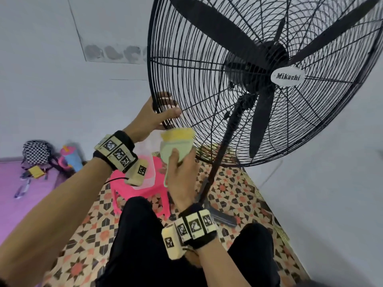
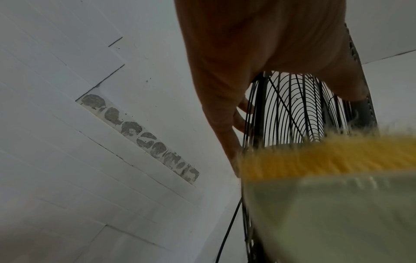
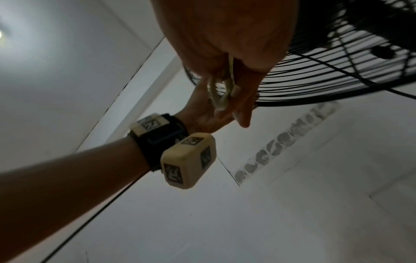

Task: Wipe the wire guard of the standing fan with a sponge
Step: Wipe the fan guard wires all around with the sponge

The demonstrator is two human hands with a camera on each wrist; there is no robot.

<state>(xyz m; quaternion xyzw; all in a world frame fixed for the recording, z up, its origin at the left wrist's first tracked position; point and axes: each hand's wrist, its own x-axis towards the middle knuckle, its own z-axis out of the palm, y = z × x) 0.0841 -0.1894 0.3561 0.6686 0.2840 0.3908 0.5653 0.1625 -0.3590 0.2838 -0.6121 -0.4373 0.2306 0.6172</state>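
1. White walls stand behind a black standing fan on a patterned tile floor; its wire guard tilts toward the person.
2. At the guard's lower left rim sits the sponge, its yellow face up against the wires and its pale green holder below, long axis running along the rim.
3. Below the sponge, the right hand grips the holder, fingers curled round it and thumb on its back.
4. Just left of the sponge, the left hand clamps the same rim, fingers behind the wires and thumb in front.
5. Unwiped wires lie up and right of the sponge, so the right hand seems the one to sweep.
6. Below the guard stands a pink stool.
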